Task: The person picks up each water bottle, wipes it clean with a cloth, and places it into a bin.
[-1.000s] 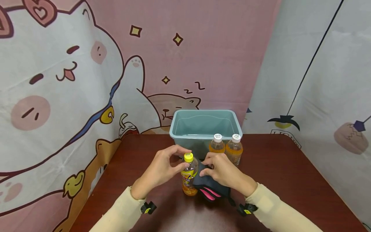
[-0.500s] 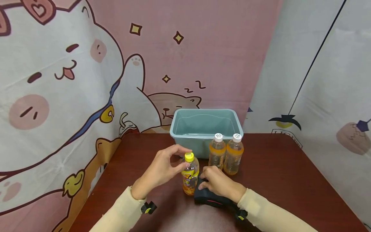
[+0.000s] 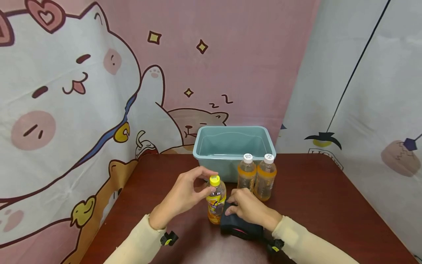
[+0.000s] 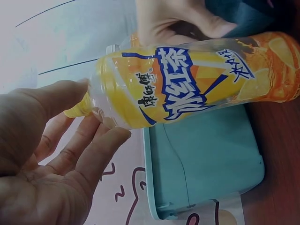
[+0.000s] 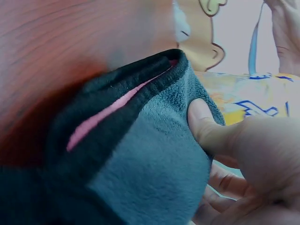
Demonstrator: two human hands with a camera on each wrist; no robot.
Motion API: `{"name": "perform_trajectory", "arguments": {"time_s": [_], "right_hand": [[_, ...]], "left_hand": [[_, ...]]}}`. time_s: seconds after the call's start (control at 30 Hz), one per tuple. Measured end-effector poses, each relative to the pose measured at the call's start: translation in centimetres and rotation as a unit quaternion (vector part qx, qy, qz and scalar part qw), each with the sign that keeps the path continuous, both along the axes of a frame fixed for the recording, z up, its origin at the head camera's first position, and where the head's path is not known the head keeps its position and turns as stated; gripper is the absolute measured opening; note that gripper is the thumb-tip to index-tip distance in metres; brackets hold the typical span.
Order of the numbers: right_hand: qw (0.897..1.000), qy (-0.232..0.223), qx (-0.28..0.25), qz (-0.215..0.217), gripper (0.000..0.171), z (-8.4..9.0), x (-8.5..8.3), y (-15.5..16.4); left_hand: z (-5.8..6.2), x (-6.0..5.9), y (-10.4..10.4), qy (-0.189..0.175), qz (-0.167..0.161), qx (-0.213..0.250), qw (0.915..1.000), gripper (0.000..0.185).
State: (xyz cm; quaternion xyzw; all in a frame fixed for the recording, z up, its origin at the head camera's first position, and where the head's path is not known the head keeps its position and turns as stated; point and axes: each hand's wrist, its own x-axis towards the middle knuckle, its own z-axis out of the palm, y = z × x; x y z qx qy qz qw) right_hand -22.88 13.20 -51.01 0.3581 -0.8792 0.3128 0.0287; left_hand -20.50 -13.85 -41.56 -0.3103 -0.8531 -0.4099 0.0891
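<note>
My left hand (image 3: 185, 187) pinches an iced tea bottle (image 3: 215, 209) at the neck, just by its yellow cap (image 3: 214, 180). The bottle stands upright on the table, with some amber liquid low inside; its yellow label with blue characters (image 4: 178, 84) faces the left wrist camera. Close to the bottle's right side, my right hand (image 3: 252, 209) grips a folded dark grey cloth (image 3: 240, 225) between thumb and fingers. In the right wrist view the fuzzy cloth shows black edging and a pink strip (image 5: 105, 115) in its fold.
Two bottles of orange drink with white caps, a left one (image 3: 247, 172) and a right one (image 3: 265, 179), stand behind my right hand. A light blue plastic bin (image 3: 214, 163) sits behind them at the back of the dark red table (image 3: 316, 205), against a cartoon-printed backdrop.
My right hand has come down and nearer with the cloth, uncovering more of the white-capped bottles. Less of the cloth's pink shows in the head view. My left hand stays on the bottle neck.
</note>
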Motion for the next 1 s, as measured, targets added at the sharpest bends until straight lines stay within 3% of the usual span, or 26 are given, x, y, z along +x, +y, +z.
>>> {"name": "perform_trajectory", "arguments": {"time_s": [0.4, 1.0], "right_hand": [[0.998, 0.026, -0.040, -0.033, 0.018, 3.5, 1.0, 0.5], [0.990, 0.071, -0.114, -0.049, 0.024, 8.0, 1.5, 0.3]], "left_hand": [[0.0, 0.0, -0.1, 0.004, -0.003, 0.004, 1.0000, 0.044], [-0.2, -0.1, -0.1, 0.005, -0.024, 0.022, 0.9995, 0.041]]}}
